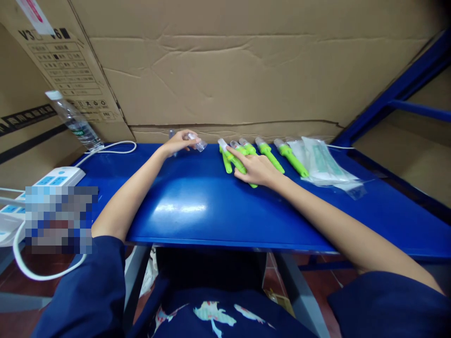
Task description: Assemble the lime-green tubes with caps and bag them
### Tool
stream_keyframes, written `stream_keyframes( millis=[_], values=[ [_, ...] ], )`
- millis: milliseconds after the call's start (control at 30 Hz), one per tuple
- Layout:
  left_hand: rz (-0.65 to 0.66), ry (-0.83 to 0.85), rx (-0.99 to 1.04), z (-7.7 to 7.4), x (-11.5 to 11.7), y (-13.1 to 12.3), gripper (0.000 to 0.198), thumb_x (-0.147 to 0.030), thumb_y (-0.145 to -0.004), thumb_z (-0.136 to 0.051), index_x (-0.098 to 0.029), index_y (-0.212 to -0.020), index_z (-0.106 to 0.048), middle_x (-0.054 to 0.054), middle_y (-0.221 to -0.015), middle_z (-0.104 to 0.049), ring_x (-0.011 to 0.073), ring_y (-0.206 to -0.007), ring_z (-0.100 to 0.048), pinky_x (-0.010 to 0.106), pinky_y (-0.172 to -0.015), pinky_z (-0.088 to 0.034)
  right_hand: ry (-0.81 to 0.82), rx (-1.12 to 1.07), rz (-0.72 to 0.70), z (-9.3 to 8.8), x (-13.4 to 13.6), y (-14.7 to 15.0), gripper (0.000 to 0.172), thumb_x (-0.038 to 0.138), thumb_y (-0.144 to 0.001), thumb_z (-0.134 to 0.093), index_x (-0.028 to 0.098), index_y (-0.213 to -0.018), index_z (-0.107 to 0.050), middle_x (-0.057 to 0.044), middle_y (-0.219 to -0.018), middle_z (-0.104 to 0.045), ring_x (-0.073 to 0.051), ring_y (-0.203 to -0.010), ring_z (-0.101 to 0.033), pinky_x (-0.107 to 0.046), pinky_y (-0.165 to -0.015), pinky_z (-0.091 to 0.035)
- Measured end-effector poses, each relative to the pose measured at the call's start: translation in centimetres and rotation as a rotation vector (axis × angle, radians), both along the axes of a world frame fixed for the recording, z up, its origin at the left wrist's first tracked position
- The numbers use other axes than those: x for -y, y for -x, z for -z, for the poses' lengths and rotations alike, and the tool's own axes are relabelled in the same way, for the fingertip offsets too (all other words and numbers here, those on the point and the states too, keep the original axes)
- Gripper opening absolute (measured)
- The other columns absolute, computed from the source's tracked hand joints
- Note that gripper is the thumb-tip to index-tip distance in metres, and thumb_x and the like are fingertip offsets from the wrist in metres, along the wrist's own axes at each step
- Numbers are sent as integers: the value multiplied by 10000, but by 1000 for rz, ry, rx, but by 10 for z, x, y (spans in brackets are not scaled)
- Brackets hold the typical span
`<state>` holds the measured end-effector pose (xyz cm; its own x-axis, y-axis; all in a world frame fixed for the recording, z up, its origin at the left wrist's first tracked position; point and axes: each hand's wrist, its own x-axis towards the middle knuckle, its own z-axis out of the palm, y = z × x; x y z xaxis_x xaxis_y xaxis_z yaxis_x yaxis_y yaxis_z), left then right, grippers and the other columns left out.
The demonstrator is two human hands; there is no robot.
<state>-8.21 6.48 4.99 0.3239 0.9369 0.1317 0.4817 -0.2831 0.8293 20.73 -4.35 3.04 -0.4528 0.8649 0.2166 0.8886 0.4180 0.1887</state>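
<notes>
At the back of the blue table [176,197], my left hand [181,142] is closed around a clear plastic cap [201,145]. Beside that hand, partly behind it, stands another clear plastic piece [172,134]. My right hand [259,170] grips a bright green plastic stick [237,161] with a clear tip, index finger along it and thumb below. Under and around this hand lie several similar green sticks with clear tips, one [226,162] to the left and another [270,156] to the right. Their exact kind is unclear.
Clear plastic bags [326,164] lie at the right, near a further green stick [294,159]. A water bottle [79,124] leans at the back left, by a white power strip [65,176] with cables. Cardboard [218,80] walls the back; a blue metal frame [391,91] rises at right.
</notes>
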Motion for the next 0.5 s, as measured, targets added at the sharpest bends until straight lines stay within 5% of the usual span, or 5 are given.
stream_keyframes(
  millis=[167, 333, 500],
  values=[
    [36, 26, 132, -2, 3, -9, 404, -464, -835, -746, -179, -1090, -618, 112, -1067, -736, 173, -894, -700, 293, -736, -527, 8, 56, -133, 0, 4, 4, 729, 356, -951, -446, 190, -1636, -264, -133, -1042, -729, -289, -917, -661, -323, -750, -432],
    [239, -1, 110, -1, 12, -25, 516, -494, -714, -824, -153, -1047, -625, 95, -1018, -712, 165, -860, -670, 278, -719, -516, 22, -5, -137, 2, 3, 3, 723, 353, -963, -434, 161, -1633, -243, -142, -1081, -727, -303, -963, -658, -341, -771, -453],
    [413, -74, 19, -1, 18, -36, 507, -488, -660, -843, -134, -970, -654, 100, -1037, -714, 187, -948, -663, 327, -863, -517, -59, -188, -165, 8, -8, -5, 706, 396, -971, -411, 56, -1576, -279, -202, -1218, -680, -336, -1105, -635, -411, -881, -487]
  ],
)
